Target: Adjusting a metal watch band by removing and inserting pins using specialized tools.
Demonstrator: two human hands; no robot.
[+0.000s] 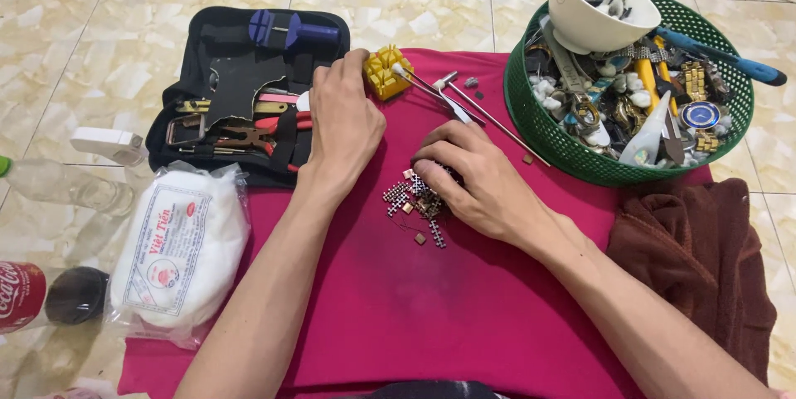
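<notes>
Loose metal watch-band links (412,203) heaped on cloth; yellow holder block (386,70) upright nr top edge.

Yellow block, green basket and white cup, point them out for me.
yellow block (386,70), head view, its ridged top.
green basket (539,130), head view, its near-left wall.
white cup (580,18), head view, its outer side.
</notes>
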